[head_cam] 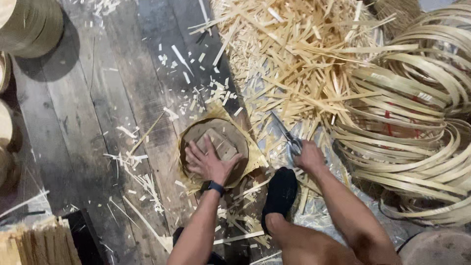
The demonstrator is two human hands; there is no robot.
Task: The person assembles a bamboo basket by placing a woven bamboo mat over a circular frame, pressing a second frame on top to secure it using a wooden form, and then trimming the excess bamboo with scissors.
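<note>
The round woven bamboo disc (214, 149) lies under our flat, spread-fingered left hand (210, 162) while our right hand (310, 157), its fingers closed on the steel scissors (288, 137), seems mid-trimming; next we judge the blades must meet its ragged rim.

Bare arms, dark wristwatch (214, 187) (left), black sock (280, 194)

Floor (88, 113): dark wooden planks, matt and worn, with visible grain. Offcuts (294, 54): pale, dry strips of split bamboo or similar wood, matt and splintery. Hoops (417, 122): thin bent strips of the same pale material, smoother, with a slight sheen. Round basket base (235, 135): woven of flat tan strips, matt and coarse. Scissors (287, 137): bare metal blades, dull grey. Shoe (279, 194): black cloth, matt. Wristband (214, 187): dark, smooth plastic or rubber.
</note>
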